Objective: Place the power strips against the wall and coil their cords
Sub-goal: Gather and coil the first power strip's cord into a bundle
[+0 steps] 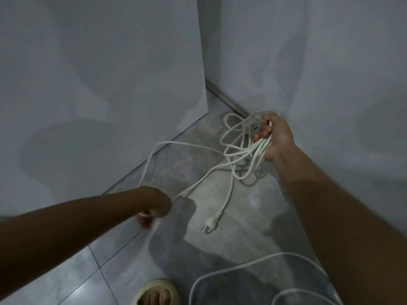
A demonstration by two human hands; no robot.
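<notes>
The white cord (258,153) is light, limp and smooth, so its loops will slide and spring apart unless they are pinched together at one point. The right hand (275,137) does that, fingers curled round a bundle of loops far right, low by the wall (330,62). A pale piece with a blue mark (256,128) inside the bundle may be the power strip; it is too hidden to say. The left hand (152,213), blurred, seems to grip a loose stretch of the same cord nearer and to the left. The plug (210,223) lies on the grey floor (231,249), which looks hard and smooth. A second cord (242,266) curls near right, and a pale panel (110,84) closes the left.
</notes>
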